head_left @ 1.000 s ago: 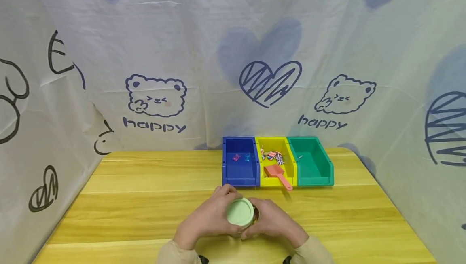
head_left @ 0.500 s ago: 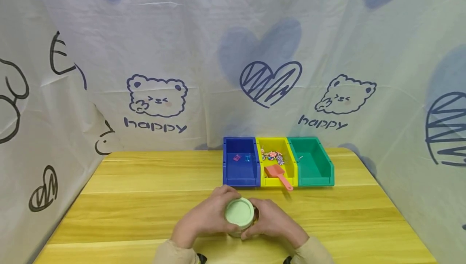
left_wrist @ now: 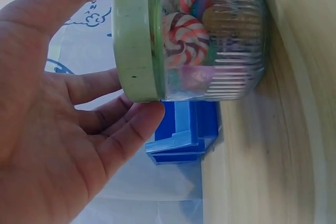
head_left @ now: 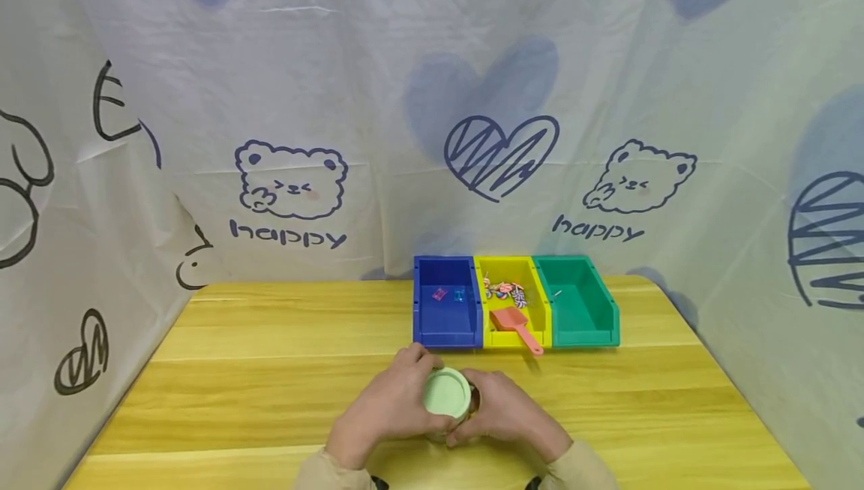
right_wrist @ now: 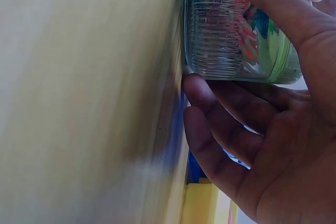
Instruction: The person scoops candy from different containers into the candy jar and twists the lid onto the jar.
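Note:
A clear ribbed jar stands on the table, filled with candies; a red-and-white swirl candy shows through its wall. Its pale green lid sits on top. My left hand grips the lid by its rim, thumb on the near side and fingers on the far side. Around the jar's body curls my right hand, its thumb in front and fingers behind. In the right wrist view the lower fingertips lie close to the jar's base.
Behind the jar stand three joined bins: a blue bin with two small pieces, a yellow bin with wrapped candies and a pink scoop, and a green bin. A printed curtain hangs behind the wooden table.
My left hand turns slightly to and fro on the lid, first a little left, then back right. The right hand keeps its place on the jar.

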`<state>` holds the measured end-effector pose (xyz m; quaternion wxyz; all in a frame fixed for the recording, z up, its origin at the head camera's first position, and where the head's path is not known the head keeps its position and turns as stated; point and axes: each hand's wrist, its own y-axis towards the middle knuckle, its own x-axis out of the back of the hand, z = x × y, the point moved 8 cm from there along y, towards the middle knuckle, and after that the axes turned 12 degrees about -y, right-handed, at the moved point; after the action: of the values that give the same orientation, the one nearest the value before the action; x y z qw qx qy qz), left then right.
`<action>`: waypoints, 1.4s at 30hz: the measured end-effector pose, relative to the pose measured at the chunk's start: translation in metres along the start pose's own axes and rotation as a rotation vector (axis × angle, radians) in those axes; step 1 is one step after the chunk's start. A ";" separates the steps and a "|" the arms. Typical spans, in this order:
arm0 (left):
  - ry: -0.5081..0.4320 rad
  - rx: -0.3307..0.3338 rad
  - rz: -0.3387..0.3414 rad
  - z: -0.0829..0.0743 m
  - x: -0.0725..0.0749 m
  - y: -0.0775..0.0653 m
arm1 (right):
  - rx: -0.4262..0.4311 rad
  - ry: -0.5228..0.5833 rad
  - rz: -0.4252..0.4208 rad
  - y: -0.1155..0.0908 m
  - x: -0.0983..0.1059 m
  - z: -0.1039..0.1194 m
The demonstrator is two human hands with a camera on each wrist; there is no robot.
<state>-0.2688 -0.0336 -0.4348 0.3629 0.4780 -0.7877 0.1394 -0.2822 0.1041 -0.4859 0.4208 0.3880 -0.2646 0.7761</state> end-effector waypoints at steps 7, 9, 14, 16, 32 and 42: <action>-0.009 -0.047 0.003 0.000 0.000 0.000 | 0.021 -0.017 -0.014 -0.001 0.002 0.004; -0.022 -0.057 0.003 0.001 0.000 0.000 | 0.023 -0.022 -0.016 0.000 0.003 0.004; -0.073 -0.083 0.020 0.001 0.001 0.000 | 0.028 -0.036 -0.023 0.000 0.003 0.004; -0.098 -0.100 0.041 0.000 0.001 -0.001 | 0.028 -0.040 -0.024 0.000 0.004 0.004; -0.045 -0.035 0.023 -0.002 0.006 -0.002 | 0.026 -0.024 -0.015 -0.001 0.002 0.004; 0.046 0.009 -0.016 -0.004 0.001 -0.001 | 0.000 -0.025 -0.003 -0.001 0.001 0.003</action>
<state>-0.2663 -0.0329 -0.4311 0.3798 0.4823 -0.7748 0.1509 -0.2807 0.1022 -0.4836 0.4185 0.3981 -0.2692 0.7706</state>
